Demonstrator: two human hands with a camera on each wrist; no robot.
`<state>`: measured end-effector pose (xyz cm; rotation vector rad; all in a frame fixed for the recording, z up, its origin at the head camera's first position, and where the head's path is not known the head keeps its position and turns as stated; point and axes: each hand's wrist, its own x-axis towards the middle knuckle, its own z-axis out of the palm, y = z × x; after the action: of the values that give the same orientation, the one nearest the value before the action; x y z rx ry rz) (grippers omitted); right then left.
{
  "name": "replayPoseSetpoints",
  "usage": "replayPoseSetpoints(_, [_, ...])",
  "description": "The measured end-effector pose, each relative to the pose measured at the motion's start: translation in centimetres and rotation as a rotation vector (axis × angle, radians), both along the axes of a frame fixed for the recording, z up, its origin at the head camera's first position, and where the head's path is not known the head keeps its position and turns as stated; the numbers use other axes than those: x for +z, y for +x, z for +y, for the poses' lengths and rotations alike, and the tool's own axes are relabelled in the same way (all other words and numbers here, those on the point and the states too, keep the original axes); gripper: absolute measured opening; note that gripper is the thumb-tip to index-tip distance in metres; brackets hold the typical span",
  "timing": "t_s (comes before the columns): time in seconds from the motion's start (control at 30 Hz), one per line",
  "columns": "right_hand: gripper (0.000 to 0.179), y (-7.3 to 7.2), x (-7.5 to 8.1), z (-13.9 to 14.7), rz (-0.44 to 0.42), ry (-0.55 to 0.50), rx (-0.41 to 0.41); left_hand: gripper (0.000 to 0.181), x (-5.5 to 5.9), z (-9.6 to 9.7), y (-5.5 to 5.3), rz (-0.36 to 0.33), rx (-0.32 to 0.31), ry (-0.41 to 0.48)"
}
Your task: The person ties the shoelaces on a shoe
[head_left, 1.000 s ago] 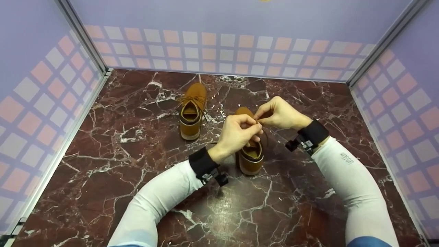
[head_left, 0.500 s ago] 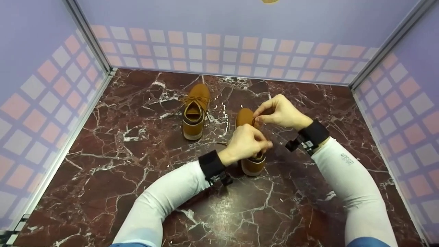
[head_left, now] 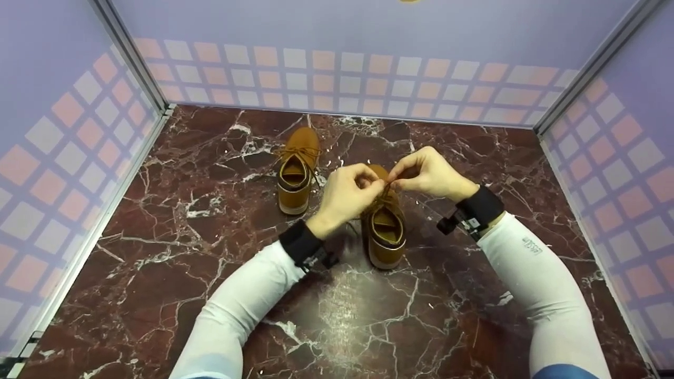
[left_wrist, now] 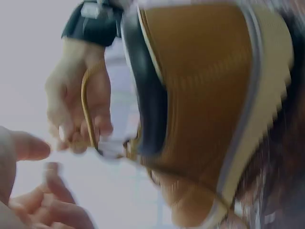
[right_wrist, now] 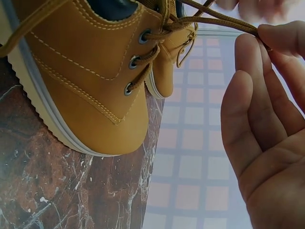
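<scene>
A tan lace-up ankle shoe (head_left: 387,255) stands on the floor below both hands, toe pointing away. My right hand (head_left: 434,173) pinches its brown shoelace (right_wrist: 224,21) between thumb and fingers, above the tongue. In the right wrist view two strands run taut from the shoe's eyelets to those fingertips. My left hand (head_left: 345,197) is right beside the right fingertips. Its thumb and index finger (left_wrist: 57,179) stand slightly apart in the blurred left wrist view, with no lace showing between them. A loose lace end trails down the shoe's side.
The matching tan shoe (head_left: 299,158), with its lace tied in a bow, stands farther back on the left. Dark red marbled floor (head_left: 210,252) lies all around. Lilac panels (head_left: 368,26) with pink and white squares enclose the back and sides.
My left hand dropped toward the shoe opening, then came back up and left to the right fingertips. My right hand has stayed nearly in place, pinching the lace.
</scene>
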<state>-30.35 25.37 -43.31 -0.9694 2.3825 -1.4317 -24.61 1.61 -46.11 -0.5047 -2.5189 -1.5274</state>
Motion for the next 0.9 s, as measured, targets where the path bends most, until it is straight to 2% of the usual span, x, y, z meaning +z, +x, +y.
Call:
replayPoseSetpoints(0.07, [0.013,0.1,0.0,0.0,-0.006,-0.005,0.005,0.020,-0.3,-0.4,-0.3,-0.008,0.000,-0.066])
replayPoseSetpoints(0.2, [0.012,0.1,-0.1,-0.2,-0.018,-0.016,0.020,0.028,-1.0,-0.3,-0.3,0.009,-0.061,-0.150])
replayPoseSetpoints(0.43, [0.011,0.3,-0.2,-0.6,-0.012,-0.041,0.058,0.018,-1.6,0.4,-0.4,0.097,-0.073,-0.144])
replayPoseSetpoints(0.57, [0.009,0.5,-0.5,-0.4,-0.031,-0.031,0.034,0.015,-1.8,0.5,-0.4,0.092,-0.069,-0.132])
replayPoseSetpoints(0.63, [0.007,0.7,-0.6,-0.2,-0.042,0.019,0.021,0.017,-1.8,0.4,-0.4,0.068,-0.066,-0.123])
replayPoseSetpoints(0.7, [0.011,0.9,-0.5,0.1,-0.071,0.112,0.033,0.019,-1.8,0.4,-0.4,0.043,-0.065,-0.118])
replayPoseSetpoints(0.83, [0.012,1.1,-0.6,0.4,-0.148,0.291,0.146,0.019,-1.8,0.1,-0.5,0.028,-0.063,-0.112])
replayPoseSetpoints(0.9, [0.010,1.1,-0.8,0.3,-0.168,0.328,0.199,0.018,-1.8,-0.1,-0.5,0.025,-0.063,-0.117])
